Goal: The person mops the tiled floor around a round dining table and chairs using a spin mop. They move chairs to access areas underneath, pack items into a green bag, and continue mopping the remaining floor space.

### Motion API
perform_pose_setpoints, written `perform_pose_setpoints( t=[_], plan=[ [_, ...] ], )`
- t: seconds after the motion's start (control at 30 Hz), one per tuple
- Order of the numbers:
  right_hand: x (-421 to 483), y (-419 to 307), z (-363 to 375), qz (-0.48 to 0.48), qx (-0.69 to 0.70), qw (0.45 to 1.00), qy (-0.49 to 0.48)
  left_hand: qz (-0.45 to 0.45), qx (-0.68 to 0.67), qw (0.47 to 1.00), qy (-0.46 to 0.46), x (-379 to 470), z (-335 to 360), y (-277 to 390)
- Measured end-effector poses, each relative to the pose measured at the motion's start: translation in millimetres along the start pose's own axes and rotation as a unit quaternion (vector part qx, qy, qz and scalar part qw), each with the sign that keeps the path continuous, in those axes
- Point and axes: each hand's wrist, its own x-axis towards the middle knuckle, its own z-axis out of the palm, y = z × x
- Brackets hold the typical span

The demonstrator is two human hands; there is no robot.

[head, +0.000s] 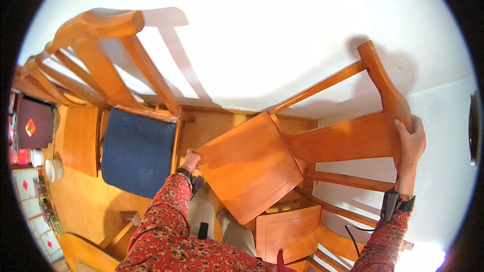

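Note:
A wooden chair (251, 166) with a flat square seat stands at an angle in front of me, its slatted backrest leaning towards the right. My left hand (192, 158) grips the left corner of its seat. With my right hand (410, 141) I hold the curved top rail (385, 83) of the same chair. Close to my left hand is another wooden chair (124, 60) with a dark blue seat cushion (140, 151). A further wooden chair (289, 230) sits below the held one, nearest my body. Its legs are mostly hidden.
White wall (264, 37) runs along the far side. More wooden chairs line it at left, one with a bare seat (81, 139). A white bucket (55, 170) stands on the wooden floor (81, 200). A curved wooden piece of furniture (85, 253) is at lower left.

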Motion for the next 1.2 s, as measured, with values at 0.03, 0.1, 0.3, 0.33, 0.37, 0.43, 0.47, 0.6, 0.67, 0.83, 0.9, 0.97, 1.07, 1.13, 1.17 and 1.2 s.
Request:
perform_pose_setpoints(
  t=[0.03, 0.1, 0.3, 0.33, 0.37, 0.43, 0.47, 0.6, 0.67, 0.83, 0.9, 0.97, 1.07, 1.13, 1.17, 1.2],
  plan=[
    [-4.9, -1.9, -6.0, 0.006, 0.048, 0.999, -0.014, 0.019, -0.004, 1.0, 0.021, -5.4, -3.4, -8.2],
    [-11.4, -11.2, -14.7, -0.03, 0.076, 0.996, -0.017, 0.018, -0.006, 0.998, 0.06, -19.5, -17.4, -30.2],
    [-26.9, -57.2, -24.7, -0.129, 0.114, 0.985, -0.031, -0.028, -0.055, 0.985, 0.159, -99.1, -39.9, -79.1],
    [-26.1, -65.0, -25.3, -0.135, 0.115, 0.984, -0.034, -0.011, -0.075, 0.986, 0.151, -116.5, -42.6, -74.4],
    [-26.7, -70.6, -24.5, -0.115, 0.108, 0.987, -0.033, 0.005, -0.095, 0.985, 0.142, -135.9, -42.9, -67.0],
    [-22.3, -82.7, -18.2, -0.116, 0.133, 0.983, -0.051, 0.014, -0.047, 0.991, 0.121, -181.0, -33.2, -44.0],
    [-23.3, -84.5, -18.1, -0.125, 0.135, 0.982, -0.053, 0.302, -0.02, 0.95, 0.079, -234.9, -19.8, -53.6],
    [-23.9, -82.2, -17.5, -0.149, 0.106, 0.982, -0.044, 0.504, 0.312, 0.805, -0.028, -378.9, -24.4, -45.7],
    [-29.4, -69.9, -23.0, -0.23, 0.056, 0.971, 0.004, 0.487, 0.352, 0.799, -0.027, -384.4, -46.6, -36.8],
    [-36.0, -28.6, -29.1, -0.182, -0.05, 0.982, 0.024, 0.433, 0.404, 0.803, -0.066, -360.4, -60.9, -44.0],
    [-37.4, -12.3, -21.2, -0.041, -0.037, 0.998, 0.006, 0.434, 0.41, 0.801, -0.052, -358.1, -58.2, -44.1],
    [-32.0, -0.8, -14.7, -0.085, -0.026, 0.995, 0.033, 0.443, 0.407, 0.799, -0.03, -360.0, -54.7, -34.4],
    [-30.4, 7.3, -9.6, -0.108, -0.012, 0.992, 0.069, 0.486, 0.375, 0.789, 0.039, -363.0, -43.2, -1.7],
    [-28.3, -2.4, -8.9, -0.121, -0.002, 0.989, 0.08, 0.514, 0.373, 0.772, 0.044, -359.2, -39.2, 31.5],
    [-27.2, -10.5, -8.2, -0.132, 0.009, 0.988, 0.084, 0.511, 0.374, 0.772, 0.049, -355.1, -34.5, 51.3],
    [-26.4, -20.2, -6.8, -0.149, 0.025, 0.984, 0.089, 0.509, 0.376, 0.772, 0.054, -349.3, -27.3, 73.6]
  ],
)
